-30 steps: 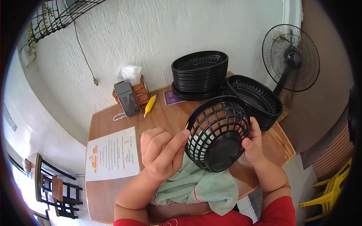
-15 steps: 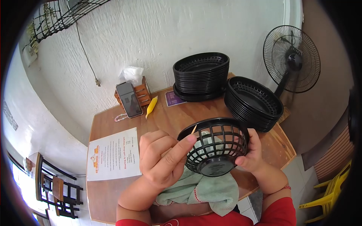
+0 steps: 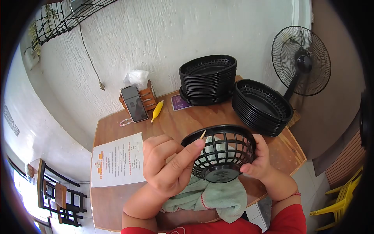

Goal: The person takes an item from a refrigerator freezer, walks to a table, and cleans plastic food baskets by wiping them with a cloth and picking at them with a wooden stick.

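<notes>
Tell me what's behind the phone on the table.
Behind the phone is a slatted wooden holder, with something white and crumpled at its top. The phone hides part of the holder's front.

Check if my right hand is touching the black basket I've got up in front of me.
Touching. The head view shows the right hand gripping the black basket at its side, thumb pressed near the base.

The black basket (image 3: pixel 221 156) has dropped lower, its base turned further downward; the wooden pick (image 3: pixel 203 134) now overlaps its side.
</notes>
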Demonstrator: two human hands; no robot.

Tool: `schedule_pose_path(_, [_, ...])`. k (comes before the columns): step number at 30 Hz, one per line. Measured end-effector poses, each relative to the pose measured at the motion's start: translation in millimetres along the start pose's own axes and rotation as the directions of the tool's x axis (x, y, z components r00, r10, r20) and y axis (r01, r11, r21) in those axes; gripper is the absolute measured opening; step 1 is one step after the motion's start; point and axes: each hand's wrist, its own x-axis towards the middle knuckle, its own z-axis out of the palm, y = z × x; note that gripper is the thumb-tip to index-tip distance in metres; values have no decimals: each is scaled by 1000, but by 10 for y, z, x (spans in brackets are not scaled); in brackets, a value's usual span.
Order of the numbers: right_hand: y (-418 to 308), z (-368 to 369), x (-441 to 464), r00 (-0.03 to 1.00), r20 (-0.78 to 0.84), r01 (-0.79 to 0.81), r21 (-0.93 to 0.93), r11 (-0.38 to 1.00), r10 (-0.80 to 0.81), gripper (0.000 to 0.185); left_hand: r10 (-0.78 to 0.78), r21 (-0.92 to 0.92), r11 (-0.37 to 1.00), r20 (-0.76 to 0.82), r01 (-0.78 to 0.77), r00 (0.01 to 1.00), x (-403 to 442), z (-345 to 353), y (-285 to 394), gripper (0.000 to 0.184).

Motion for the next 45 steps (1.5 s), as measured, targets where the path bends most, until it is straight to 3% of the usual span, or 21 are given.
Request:
schedule_pose_path(2, [-21, 5, -4, 1000, 4, 3, -8, 1000, -3, 60, -3, -5, 1000, 9, 3, 1000, 8, -4, 5, 22])
schedule_pose_path(6, [-76, -1, -8, 994, -58, -84, 74, 994, 88, 59, -146, -304, 945, -77, 116, 986, 36, -6, -31, 17])
schedule_pose_path(8, [6, 16, 57, 971, -210, -48, 301, 952, 115, 52, -342, -517, 825, -136, 228, 930, 53, 12, -106, 15])
schedule_pose_path(9, [50, -75, 98, 970, -211, -51, 302, 952, 119, 52, -345, -517, 824, -133, 232, 929, 47, 34, -160, 15])
schedule_pose_path(11, [128, -318, 167, 969, -214, -103, 110, 989, 124, 41, -627, -830, 320, 175, 456, 759, -7, 98, -316, 17])
schedule_pose_path(13, [160, -355, 219, 958, -249, -110, 144, 983, 144, 41, -762, -515, 185, 462, 837, 453, -131, 172, -584, 16])
schedule_pose_path(14, [162, -378, 247, 945, -285, -113, 175, 978, 160, 41, -738, -414, 200, 533, 888, 414, -314, 309, -753, 13])
schedule_pose_path(16, [159, -439, 290, 913, -360, -112, 228, 967, 190, 44, -673, -54, 615, 484, 787, 559, -629, 561, -797, 10])
schedule_pose_path(18, [208, -514, 289, 908, -368, -115, 240, 964, 200, 44, -625, 49, 666, 582, 745, 520, -774, 642, -784, 8])
schedule_pose_path(21, [282, -593, 254, 896, -367, -131, 319, 939, 250, 47, -519, 331, 802, 798, 497, 307, -897, 707, -768, 6])
schedule_pose_path(22, [270, -592, 246, 894, -371, -134, 314, 940, 251, 47, -515, 325, 803, 801, 500, 306, -894, 701, -779, 6])
schedule_pose_path(24, [242, -563, 261, 885, -390, -138, 304, 943, 255, 47, -583, 128, 548, 767, 827, 268, -830, 631, -826, 4])
schedule_pose_path(26, [217, -523, 280, 876, -408, -137, 302, 944, 258, 47, -635, -102, 190, 746, 977, 201, -726, 557, -850, 3])
schedule_pose_path(27, [201, -505, 285, 876, -406, -137, 305, 943, 259, 47, -637, -100, 191, 745, 977, 200, -658, 525, -835, 3])
schedule_pose_path(29, [152, -467, 294, 883, -368, -205, 253, 945, 290, 45, -661, -420, -107, 707, 901, 251, -476, 437, -780, 4])
schedule_pose_path(31, [125, -425, 297, 886, -330, -271, 199, 942, 325, 43, -701, -668, -371, 657, 645, 278, -344, 348, -711, 6])
schedule_pose_path(32, [129, -397, 293, 887, -327, -271, 203, 941, 326, 43, -703, -669, -368, 655, 646, 277, -314, 316, -671, 6])
schedule_pose_path(36, [156, -262, 241, 909, -240, -279, 255, 926, 340, 18, -614, -761, -374, 631, 529, 474, -249, 296, -463, 13])
schedule_pose_path(39, [150, -234, 230, 888, -247, -311, 301, 901, 389, 17, -621, -745, -322, 632, 585, 463, -271, 374, -358, 18])
schedule_pose_path(41, [146, -225, 251, 867, -253, -335, 344, 877, 430, 16, -507, -703, 232, 502, 672, 701, -384, 436, -381, 25])
schedule_pose_path(45, [197, -200, 237, 855, -276, -351, 317, 881, 440, 15, -559, -502, 441, 496, 744, 665, -474, 523, -303, 32])
